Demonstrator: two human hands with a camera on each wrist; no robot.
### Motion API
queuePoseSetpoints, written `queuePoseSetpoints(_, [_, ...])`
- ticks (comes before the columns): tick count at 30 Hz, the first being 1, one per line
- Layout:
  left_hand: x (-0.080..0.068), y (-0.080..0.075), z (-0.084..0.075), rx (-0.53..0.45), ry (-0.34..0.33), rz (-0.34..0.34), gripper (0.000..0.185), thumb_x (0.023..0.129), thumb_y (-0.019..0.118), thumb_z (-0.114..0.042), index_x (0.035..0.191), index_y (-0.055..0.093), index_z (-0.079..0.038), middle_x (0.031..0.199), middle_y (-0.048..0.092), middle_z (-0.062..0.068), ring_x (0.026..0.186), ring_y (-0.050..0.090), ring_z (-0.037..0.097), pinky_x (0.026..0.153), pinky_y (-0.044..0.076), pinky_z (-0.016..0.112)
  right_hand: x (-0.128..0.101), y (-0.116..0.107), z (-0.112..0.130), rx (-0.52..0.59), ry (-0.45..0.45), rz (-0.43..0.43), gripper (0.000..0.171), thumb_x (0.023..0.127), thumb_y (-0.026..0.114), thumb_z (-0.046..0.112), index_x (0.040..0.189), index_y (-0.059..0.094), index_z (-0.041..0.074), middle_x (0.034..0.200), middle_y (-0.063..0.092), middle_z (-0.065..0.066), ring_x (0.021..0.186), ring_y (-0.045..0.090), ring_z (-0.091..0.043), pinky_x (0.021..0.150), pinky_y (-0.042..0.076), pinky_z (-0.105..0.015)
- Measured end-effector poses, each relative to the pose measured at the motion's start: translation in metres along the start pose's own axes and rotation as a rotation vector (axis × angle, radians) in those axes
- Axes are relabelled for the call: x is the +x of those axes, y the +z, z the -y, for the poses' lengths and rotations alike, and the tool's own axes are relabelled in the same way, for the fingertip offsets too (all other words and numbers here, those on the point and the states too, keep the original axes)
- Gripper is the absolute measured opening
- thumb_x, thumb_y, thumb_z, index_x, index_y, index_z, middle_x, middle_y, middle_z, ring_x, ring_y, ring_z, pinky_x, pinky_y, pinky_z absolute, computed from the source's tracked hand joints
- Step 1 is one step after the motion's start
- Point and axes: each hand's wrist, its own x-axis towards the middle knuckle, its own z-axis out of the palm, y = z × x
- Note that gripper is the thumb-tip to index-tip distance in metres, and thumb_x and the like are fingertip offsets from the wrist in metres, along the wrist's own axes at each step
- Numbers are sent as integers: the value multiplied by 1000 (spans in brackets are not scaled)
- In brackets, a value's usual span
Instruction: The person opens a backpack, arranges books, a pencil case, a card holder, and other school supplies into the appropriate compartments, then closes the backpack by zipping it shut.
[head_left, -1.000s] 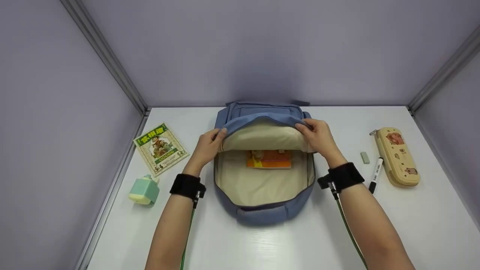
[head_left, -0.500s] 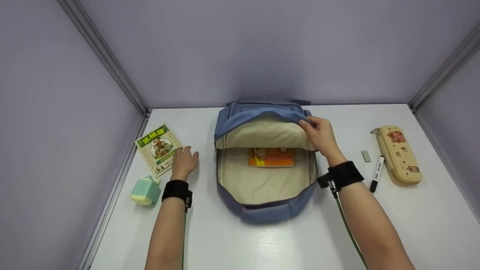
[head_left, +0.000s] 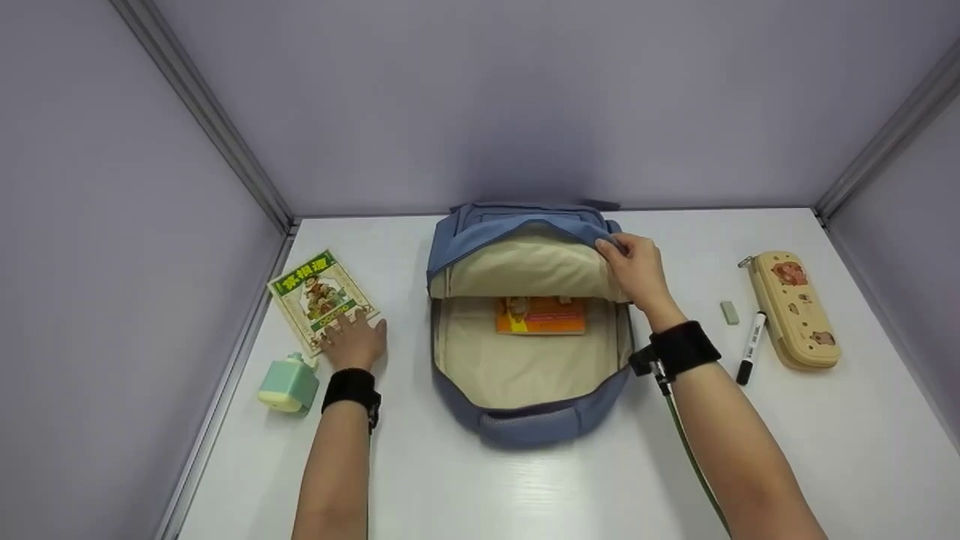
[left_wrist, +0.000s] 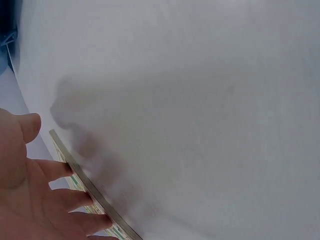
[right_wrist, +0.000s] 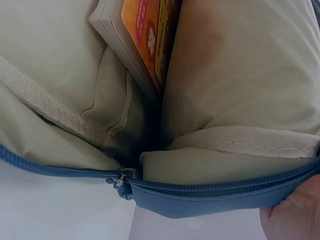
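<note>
- Resting now on the green book (head_left: pixel 322 298), the left hand (head_left: pixel 352 341) has left the backpack's flap within the last second and crossed to the left side of the surface (head_left: pixel 480 487); its fingers lie flat and spread on the cover's near corner, nothing gripped yet.
- Seen from the left wrist, the fingers (left_wrist: pixel 60 200) press down just at the book's edge (left_wrist: pixel 92 192).
- Beside that hand, nearer the left wall, stands a mint-green bottle (head_left: pixel 289 382).
- At the middle, the blue backpack (head_left: pixel 525 420) lies open, an orange book (head_left: pixel 540 315) already inside.
- Farther back, the right hand (head_left: pixel 637 270) keeps pinching the flap (head_left: pixel 517 225), holding the mouth open alone.
- With the opening held, the green book looks the likely next thing to go in.
</note>
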Motion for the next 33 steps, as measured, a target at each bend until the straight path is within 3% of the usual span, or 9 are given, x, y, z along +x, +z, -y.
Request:
queuePoseSetpoints(6, [-10, -2, -12, 41, 41, 46, 64, 104, 38, -45, 152, 31, -4, 154, 21, 30, 138, 18, 55, 107, 13, 69, 0, 1, 0, -16, -9, -7, 32, 97, 65, 22, 73, 59, 2, 65, 47, 0, 62, 42, -17, 58, 32, -26])
queuePoseSetpoints(17, [-49, 0, -39, 114, 173, 106, 56, 101, 47, -45, 147, 46, -12, 151, 34, 24, 133, 34, 51, 104, 22, 70, -1, 2, 1, -20, -21, -1, 31, 97, 66, 22, 74, 61, 1, 64, 48, -1, 62, 43, -18, 59, 33, -26])
queuePoseSetpoints(20, [-56, 0, -44, 98, 185, 106, 50, 100, 51, -43, 139, 57, -12, 143, 46, 23, 124, 46, 48, 100, 29, 68, -1, 2, 1, -19, -22, -5, 32, 97, 66, 22, 73, 60, 2, 63, 46, 0, 61, 42, -17, 58, 32, -27])
queuePoseSetpoints(24, [-53, -1, -41, 20, 159, 17, 42, 98, 57, -36, 124, 66, -4, 123, 60, 24, 105, 59, 47, 86, 43, 63, -2, 3, 1, -18, -18, 0, 34, 97, 65, 23, 70, 56, 4, 62, 43, 0, 61, 40, -17, 58, 31, -27])
queuePoseSetpoints(28, [-45, -5, -29, -126, 82, -31, 54, 97, 59, -31, 138, 48, 3, 132, 46, 33, 116, 48, 53, 88, 43, 63, -3, 4, 0, -13, -5, 16, 34, 97, 65, 24, 71, 57, 4, 62, 44, 0, 60, 40, -17, 57, 31, -27])
queuePoseSetpoints(30, [-42, -9, -22, -176, 36, -17, 63, 97, 59, -31, 145, 36, 4, 135, 38, 37, 121, 40, 56, 91, 39, 64, -2, 4, 0, -14, -5, 18, 33, 97, 65, 24, 72, 59, 3, 63, 46, 0, 61, 41, -17, 57, 32, -26])
queuePoseSetpoints(33, [-41, -13, -14, -197, -24, 6, 70, 97, 58, -33, 148, 29, 4, 133, 37, 39, 121, 39, 57, 91, 39, 65, -1, 3, -1, -17, -6, 15, 34, 97, 65, 24, 73, 60, 2, 63, 47, 0, 62, 43, -18, 58, 33, -27])
